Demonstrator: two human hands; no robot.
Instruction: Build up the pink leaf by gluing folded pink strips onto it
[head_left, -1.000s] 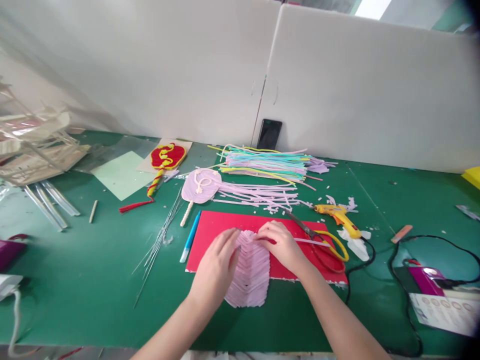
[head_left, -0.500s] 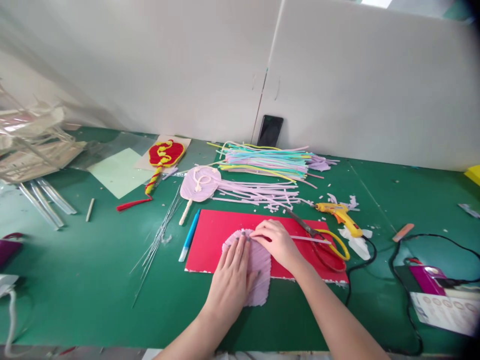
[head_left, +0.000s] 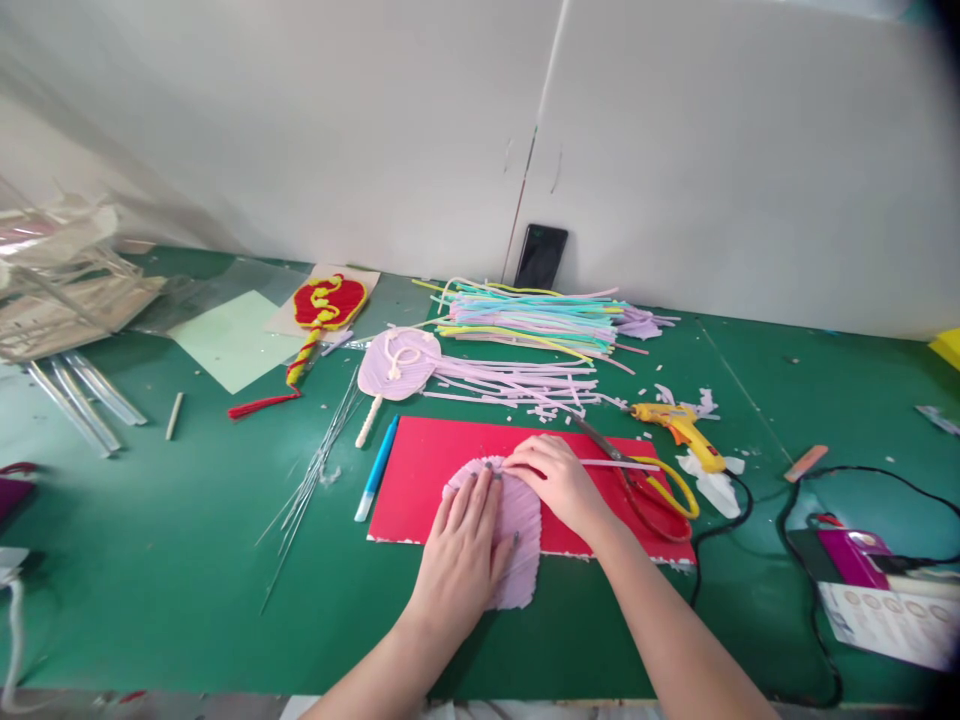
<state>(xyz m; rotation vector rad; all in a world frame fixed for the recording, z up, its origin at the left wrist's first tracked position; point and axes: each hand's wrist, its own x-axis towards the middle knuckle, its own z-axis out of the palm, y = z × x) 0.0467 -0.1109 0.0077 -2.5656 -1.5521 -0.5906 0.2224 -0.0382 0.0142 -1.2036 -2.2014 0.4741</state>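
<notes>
**Fig.** A lilac fan-shaped panel is laid across the near edge of a red board on the green table, with its lower end overhanging the board onto the table. The left hand is laid flat on the panel's left half, fingers extended and close together, the tips near the upper rim. The right hand is curled at the upper right rim, where its fingertips are bunched on the end of a thin lilac strip that runs rightward across the scissors. Whether the strip is pinched or merely pressed down cannot be told. The step is judged best done with the panel held flat under an even palm, so that its ribs are not shifted. The strip should be drawn taut and aligned with the rim before pressure is applied. A glue gun lies well apart to the right.
</notes>
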